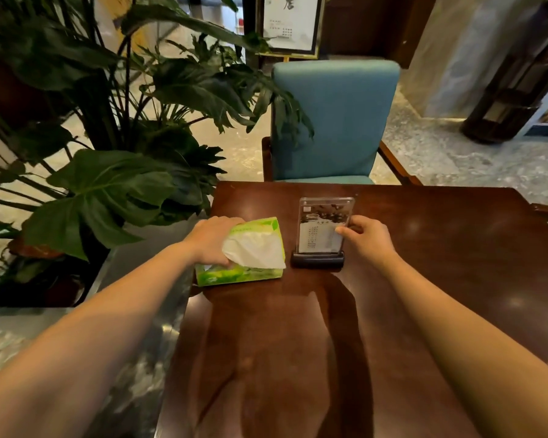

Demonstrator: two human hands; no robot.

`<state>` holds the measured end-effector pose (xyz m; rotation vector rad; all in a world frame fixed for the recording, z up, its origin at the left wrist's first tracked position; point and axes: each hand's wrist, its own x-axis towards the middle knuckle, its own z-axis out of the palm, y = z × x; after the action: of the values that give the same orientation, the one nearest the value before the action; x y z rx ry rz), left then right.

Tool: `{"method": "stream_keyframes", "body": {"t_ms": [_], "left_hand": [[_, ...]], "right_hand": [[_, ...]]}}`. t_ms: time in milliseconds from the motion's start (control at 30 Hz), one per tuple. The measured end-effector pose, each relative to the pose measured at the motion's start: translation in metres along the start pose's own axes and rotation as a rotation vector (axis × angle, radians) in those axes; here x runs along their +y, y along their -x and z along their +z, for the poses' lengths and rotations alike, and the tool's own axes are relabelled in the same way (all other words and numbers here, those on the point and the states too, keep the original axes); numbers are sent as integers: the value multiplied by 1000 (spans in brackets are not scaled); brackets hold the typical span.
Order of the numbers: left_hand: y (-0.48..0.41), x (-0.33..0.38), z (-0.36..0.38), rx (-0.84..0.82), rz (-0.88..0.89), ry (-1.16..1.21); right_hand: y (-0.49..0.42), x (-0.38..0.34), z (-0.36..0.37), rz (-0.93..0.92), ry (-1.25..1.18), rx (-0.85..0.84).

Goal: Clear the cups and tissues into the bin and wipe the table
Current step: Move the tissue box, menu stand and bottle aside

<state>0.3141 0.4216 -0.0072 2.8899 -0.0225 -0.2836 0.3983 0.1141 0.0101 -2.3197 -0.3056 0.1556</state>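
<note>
Tissue box (241, 275), likely light and crushable, is gripped at its firmer end by the left hand (211, 238), fingers curled, while the right hand (369, 238) pinches a stiff sign stand (325, 216).

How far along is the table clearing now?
Done: no cups or loose tissues show on the dark wooden table. In hand: left hand grips the green cardboard tissue box, right hand pinches the clear acrylic sign stand. Possibly left: wiping; no cloth visible.

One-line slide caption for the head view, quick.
Both hands busy: left hand grips the green tissue box, right hand pinches the acrylic sign stand on the dark wooden table.
</note>
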Motion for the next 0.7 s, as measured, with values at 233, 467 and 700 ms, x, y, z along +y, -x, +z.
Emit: {"method": "stream_keyframes", "body": {"t_ms": [233, 467, 700], "left_hand": [[-1, 0, 3, -163, -26, -111], [7, 46, 0, -167, -62, -86], [29, 111, -12, -149, -206, -155]], "right_hand": [[6, 8, 2, 61, -62, -29], [18, -7, -11, 153, -10, -106], [54, -9, -52, 157, 137, -230]]}}
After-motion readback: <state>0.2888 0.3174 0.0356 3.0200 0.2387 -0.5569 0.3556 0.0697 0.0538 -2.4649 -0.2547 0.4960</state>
